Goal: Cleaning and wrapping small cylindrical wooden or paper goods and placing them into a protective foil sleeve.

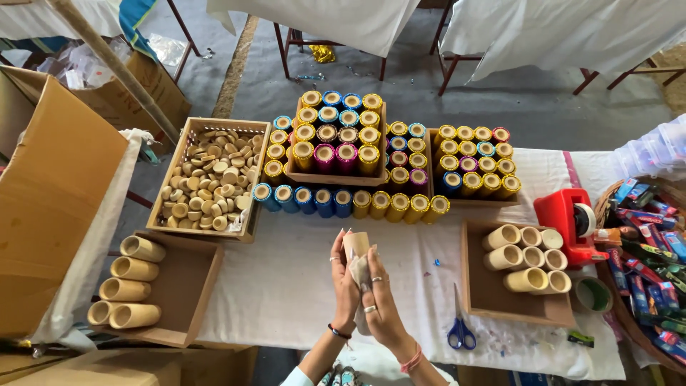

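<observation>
My left hand (344, 282) and my right hand (382, 300) press together around a plain tan cardboard tube (355, 244) that stands upright between the palms, with a bit of pale cloth or paper (359, 275) held against it. Rings show on the right hand's fingers. Just beyond the hands lies a row of foil-wrapped tubes (350, 202), blue ones to the left and gold ones to the right. Behind that row, trays hold stacked gold, blue and pink wrapped tubes (336, 139).
A wooden box of round discs (209, 179) sits at left, a shallow box with bare tubes (132, 282) below it. At right are a box of bare tubes (527, 259), blue-handled scissors (461, 330), a red tape dispenser (572, 221), a basket of packets (647, 250). Cardboard cartons (53, 193) stand far left.
</observation>
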